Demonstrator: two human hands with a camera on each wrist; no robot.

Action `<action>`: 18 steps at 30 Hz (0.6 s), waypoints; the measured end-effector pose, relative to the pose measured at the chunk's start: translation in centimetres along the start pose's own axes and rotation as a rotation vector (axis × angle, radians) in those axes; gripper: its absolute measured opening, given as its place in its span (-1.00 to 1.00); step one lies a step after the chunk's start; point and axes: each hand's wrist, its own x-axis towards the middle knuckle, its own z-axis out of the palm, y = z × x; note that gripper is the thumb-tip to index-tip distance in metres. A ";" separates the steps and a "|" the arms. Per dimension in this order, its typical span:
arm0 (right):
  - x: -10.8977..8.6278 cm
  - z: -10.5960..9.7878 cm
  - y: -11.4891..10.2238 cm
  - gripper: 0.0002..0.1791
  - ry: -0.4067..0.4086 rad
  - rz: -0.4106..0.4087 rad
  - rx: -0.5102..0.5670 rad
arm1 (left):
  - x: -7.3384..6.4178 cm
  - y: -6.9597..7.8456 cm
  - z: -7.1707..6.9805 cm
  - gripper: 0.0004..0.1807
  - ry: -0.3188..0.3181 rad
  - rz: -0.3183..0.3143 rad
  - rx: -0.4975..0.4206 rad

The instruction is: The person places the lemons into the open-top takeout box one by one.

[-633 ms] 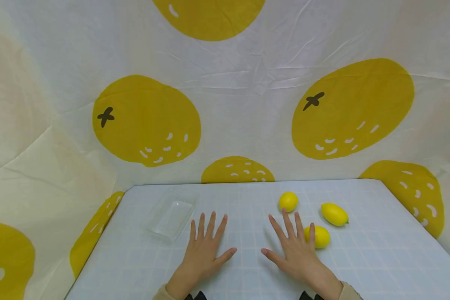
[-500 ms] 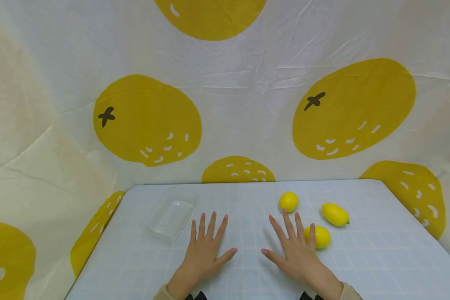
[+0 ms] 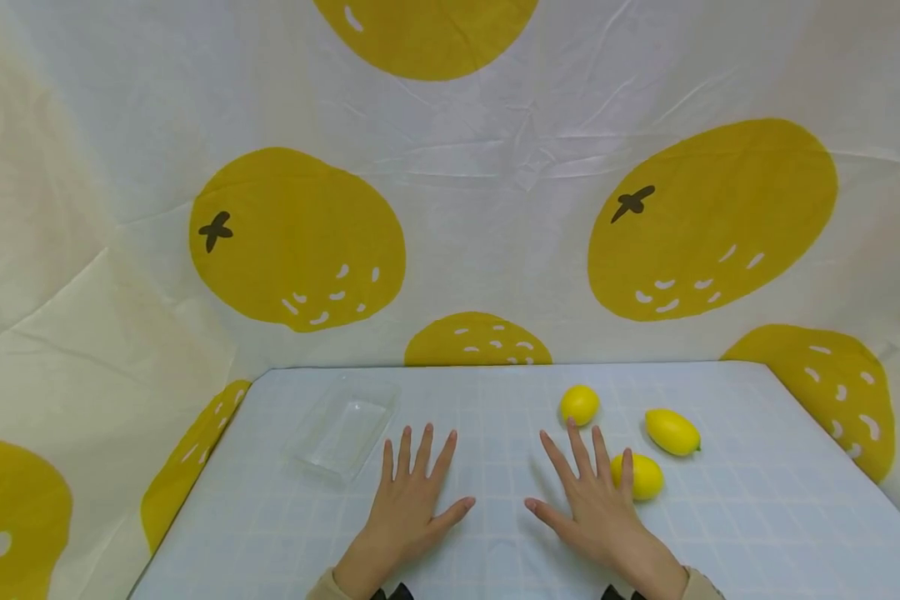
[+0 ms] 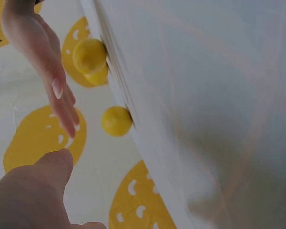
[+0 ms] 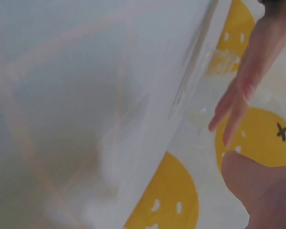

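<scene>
My left hand [image 3: 407, 510] is held over the table with straight, spread fingers and nothing in it. To its upper left lies a clear plastic tray [image 3: 347, 435], apart from the fingers. My right hand [image 3: 598, 512] is spread the same way, palm down and holding nothing. Its little finger partly covers the nearest yellow lemon [image 3: 647, 477] in the head view. A second lemon [image 3: 580, 403] lies just beyond the fingertips, and a third lemon [image 3: 672, 432] lies farther right. In the left wrist view, the right hand [image 4: 43, 59] shows from the side, raised off the tabletop.
A pale blue checked cloth [image 3: 487, 400] covers the table. Behind and at the sides hangs a white curtain [image 3: 487, 242] printed with big yellow fruit. The table's far edge meets this curtain.
The head view has shifted very slightly. Both hands, the lemons and the tray look the same as before.
</scene>
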 end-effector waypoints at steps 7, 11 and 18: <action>0.1 -0.2 -0.1 -0.05 0.003 0.002 0.011 | -0.1 -0.1 0.0 -0.09 -0.002 -0.005 -0.001; 0.5 -0.5 -0.5 -0.05 0.032 -0.007 0.011 | -0.3 -0.4 -0.2 -0.11 0.022 -0.007 -0.014; 1.6 -1.5 -2.0 -0.03 0.054 -0.013 0.001 | -0.6 -1.4 -0.6 -0.15 0.082 -0.001 -0.031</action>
